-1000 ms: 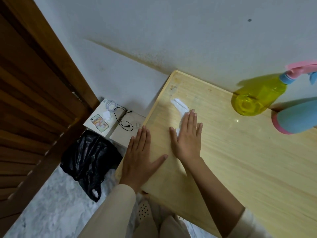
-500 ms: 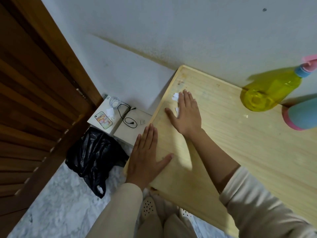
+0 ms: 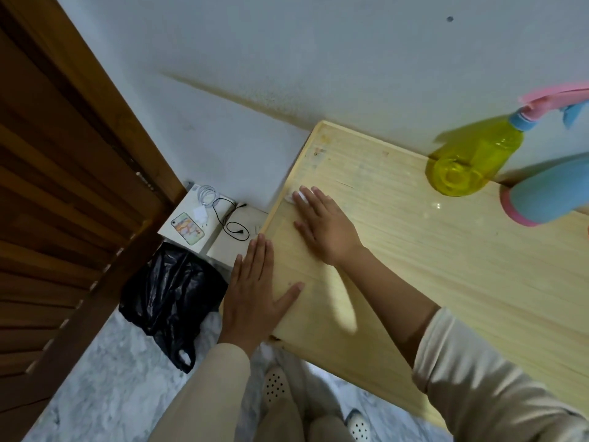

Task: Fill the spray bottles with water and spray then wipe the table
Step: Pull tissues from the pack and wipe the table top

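Note:
My right hand [image 3: 325, 226] lies flat with straight fingers on a white tissue [image 3: 292, 196], pressing it against the pale wooden table [image 3: 430, 266] near the table's left edge; only a scrap of tissue shows past the fingertips. My left hand [image 3: 256, 290] rests flat and open on the table's near left corner. A yellow spray bottle [image 3: 471, 161] with a pink and blue trigger head stands at the back right by the wall. Beside it a blue spray bottle [image 3: 551, 193] with a pink base is cut off by the frame's right edge.
A white wall runs behind the table. On the floor left of the table sit white boxes [image 3: 194, 218] with a phone, charger and cables, and a black plastic bag [image 3: 169, 295]. A brown slatted wooden door [image 3: 63, 186] fills the left side. My slippered feet [image 3: 277, 384] are below.
My right hand slid the tissue forward along the table, then leftward to the table's left edge. The left hand has stayed flat on the near corner.

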Available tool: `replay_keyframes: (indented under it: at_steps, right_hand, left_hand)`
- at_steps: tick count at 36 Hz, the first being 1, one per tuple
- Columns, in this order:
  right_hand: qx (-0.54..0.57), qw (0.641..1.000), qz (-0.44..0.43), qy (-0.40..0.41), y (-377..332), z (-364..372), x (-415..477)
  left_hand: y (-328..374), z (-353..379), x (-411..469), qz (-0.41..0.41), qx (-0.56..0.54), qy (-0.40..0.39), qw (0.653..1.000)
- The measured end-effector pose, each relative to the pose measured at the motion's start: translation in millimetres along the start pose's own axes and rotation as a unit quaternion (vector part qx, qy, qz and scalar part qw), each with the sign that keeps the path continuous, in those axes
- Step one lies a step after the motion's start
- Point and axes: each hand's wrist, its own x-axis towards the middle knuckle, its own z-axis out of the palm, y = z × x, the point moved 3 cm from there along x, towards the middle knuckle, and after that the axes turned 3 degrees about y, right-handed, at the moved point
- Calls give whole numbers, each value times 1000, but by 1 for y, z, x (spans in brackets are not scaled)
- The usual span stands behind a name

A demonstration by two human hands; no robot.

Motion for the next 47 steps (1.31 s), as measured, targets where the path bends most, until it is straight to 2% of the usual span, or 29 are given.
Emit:
replay_keyframes:
  at_steps: [5,14,21,27,33,39,41,45,47]
  right_hand:
    - [-21,1000,10,-12,11,-4,-27]
    - [-71,987,142,-2,73,-27,-112]
    - [-69,946,317,26,146,-61,-233]
    - [-58,886,455,67,172,-74,-338]
    - [-3,822,555,130,142,-65,-390]
    - [49,792,580,183,86,-45,-378]
    - [59,796,576,178,69,-40,-364]
    - [49,836,520,168,30,-26,-334]
    - [49,838,516,171,24,-23,-330]
  left_hand:
    - [2,2,-2,-13,6,3,1000]
    - [27,10,-16,-63,4,16,998]
    - [88,29,-32,-32,11,-6,999]
    - [152,46,-51,32,21,-39,999]
    - [169,54,-65,63,28,-59,996]
    - [159,47,-67,111,23,-103,988]
    - [153,41,-68,139,30,-116,983]
    - [135,31,-74,181,41,-130,974]
    - [126,28,-77,198,43,-139,969]
